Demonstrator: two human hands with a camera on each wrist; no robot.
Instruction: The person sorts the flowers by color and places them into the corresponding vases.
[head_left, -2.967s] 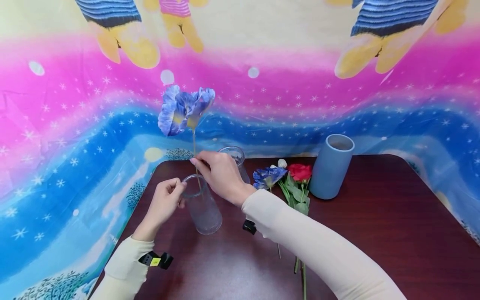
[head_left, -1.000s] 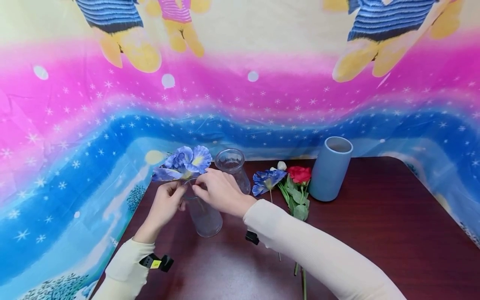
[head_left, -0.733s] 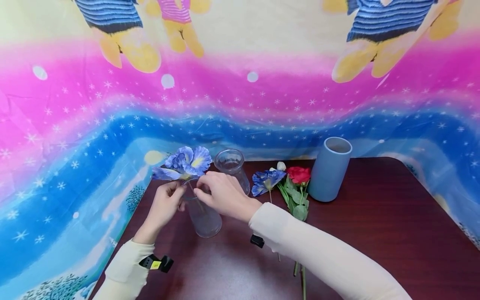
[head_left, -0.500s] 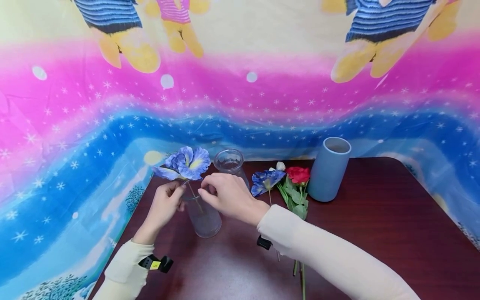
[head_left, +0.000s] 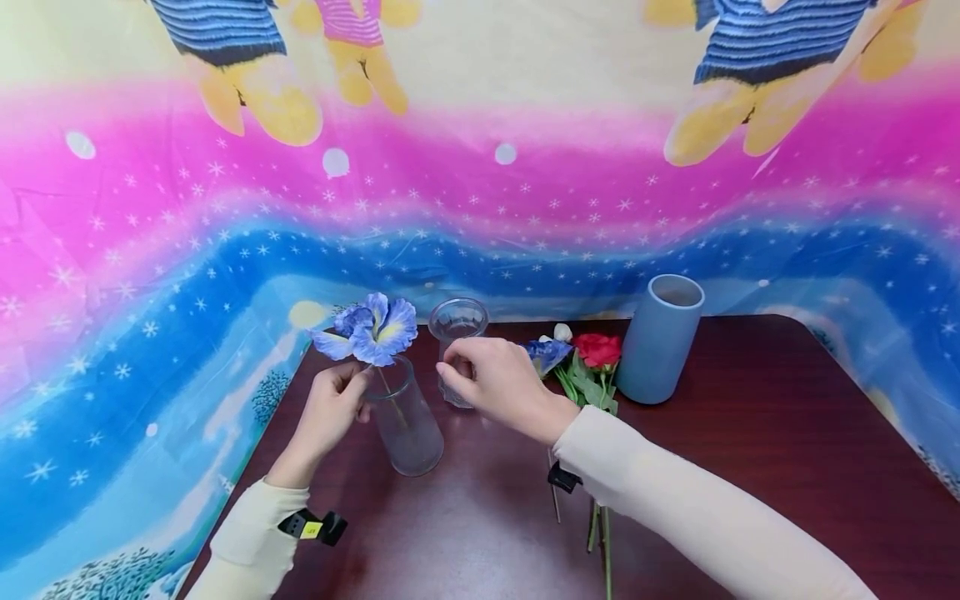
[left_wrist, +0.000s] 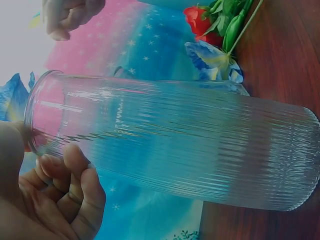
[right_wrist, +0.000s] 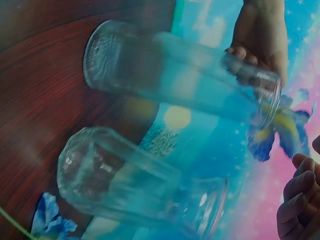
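Note:
My left hand [head_left: 336,408] pinches the rim of a tall ribbed glass vase [head_left: 411,442], thumb at the mouth; the left wrist view shows its curled fingers beside the clear wall [left_wrist: 180,150]. In that vase stands a blue-purple artificial iris [head_left: 384,333], its blooms above the rim and its thin stem running down inside. My right hand [head_left: 501,385] hovers to the right, fingers loosely curled with nothing between them. It overlaps a second, shorter glass vase [head_left: 459,320] behind it. The right wrist view shows both glass vases and the iris [right_wrist: 285,127].
Right of the hands lie a second blue flower [head_left: 549,353], a red rose [head_left: 597,349] with green leaves, and a small white flower [head_left: 562,332], stems toward the front. A matte blue-grey vase [head_left: 660,350] stands behind them on the dark wooden table [head_left: 765,433]. A printed cloth hangs behind.
The iris has gone down into the ribbed vase, its blooms now just above the rim. My right hand has let go of it and moved right; my left hand stays at the rim.

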